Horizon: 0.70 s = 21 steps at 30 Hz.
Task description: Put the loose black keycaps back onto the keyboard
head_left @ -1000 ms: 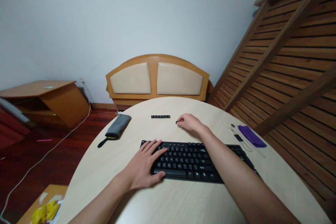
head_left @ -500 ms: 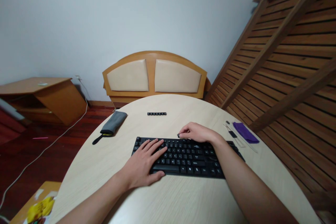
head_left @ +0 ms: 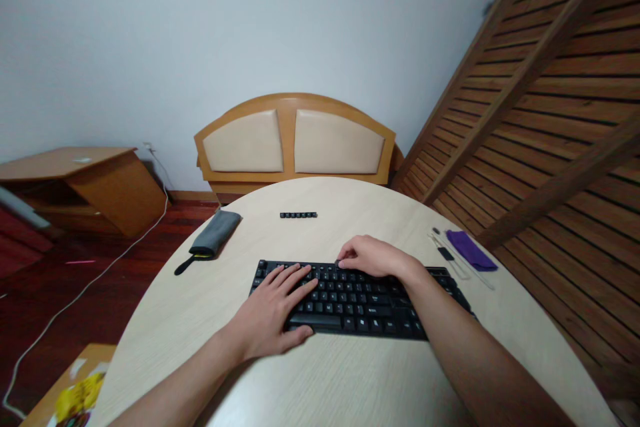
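Observation:
A black keyboard [head_left: 345, 307] lies on the round table, its near edge toward me. My left hand [head_left: 275, 310] rests flat on the keyboard's left part with fingers spread. Thumb and fingertips of my right hand [head_left: 370, 256] are pinched on a small black keycap [head_left: 339, 263] at the keyboard's far edge, near its middle. The right hand and forearm hide some keys on that side. Beyond the keyboard, a short row of black keycaps [head_left: 299, 215] stands lined up on the table.
On the left of the table [head_left: 180, 347] lies a grey pouch [head_left: 216, 235] with a black loop. At the right are a purple cloth [head_left: 471, 250], a small brush [head_left: 460, 250] and a black-and-white wire tool [head_left: 446, 254]. A padded headboard [head_left: 295, 140] stands behind the table.
My right hand has come down and slightly nearer, bringing the pinched keycap from just beyond the keyboard's far edge onto its top row. My left hand stays in place.

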Available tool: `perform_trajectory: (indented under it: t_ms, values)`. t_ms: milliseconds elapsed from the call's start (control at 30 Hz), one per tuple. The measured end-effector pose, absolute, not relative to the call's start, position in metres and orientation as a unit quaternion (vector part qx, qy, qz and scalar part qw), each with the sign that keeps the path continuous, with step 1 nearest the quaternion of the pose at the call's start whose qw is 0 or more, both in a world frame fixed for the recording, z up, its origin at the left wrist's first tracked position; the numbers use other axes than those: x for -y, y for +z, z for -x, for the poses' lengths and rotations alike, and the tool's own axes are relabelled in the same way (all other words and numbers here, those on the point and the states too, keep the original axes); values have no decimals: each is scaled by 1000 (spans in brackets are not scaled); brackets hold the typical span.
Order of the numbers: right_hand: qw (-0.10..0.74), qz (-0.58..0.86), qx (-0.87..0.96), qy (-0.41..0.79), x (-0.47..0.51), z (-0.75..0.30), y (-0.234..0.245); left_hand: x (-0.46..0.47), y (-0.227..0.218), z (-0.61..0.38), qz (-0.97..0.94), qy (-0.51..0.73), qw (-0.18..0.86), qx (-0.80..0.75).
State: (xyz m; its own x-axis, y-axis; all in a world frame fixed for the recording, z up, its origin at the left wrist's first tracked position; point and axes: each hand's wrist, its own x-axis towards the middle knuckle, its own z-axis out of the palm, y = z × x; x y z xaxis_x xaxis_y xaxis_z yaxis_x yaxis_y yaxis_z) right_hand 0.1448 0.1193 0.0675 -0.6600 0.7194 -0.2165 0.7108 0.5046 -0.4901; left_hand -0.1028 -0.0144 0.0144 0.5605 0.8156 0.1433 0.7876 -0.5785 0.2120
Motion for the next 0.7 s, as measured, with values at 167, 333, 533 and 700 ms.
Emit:
perform_trajectory:
  t_ms: [167,333,533,700]
  values:
    - [-26,449,870,202,-110,-138,75,14,14,102,-882,97,48,-458]
    - [-37,470,874,116,-98,-129,80,14,13,103,-883,106,46,-455]
    - [-63,473,877,54,-87,-120,82,15,13,103,-884,113,47,-451]
    - [-81,480,873,16,-81,-113,82,15,12,104,-884,112,46,-451]
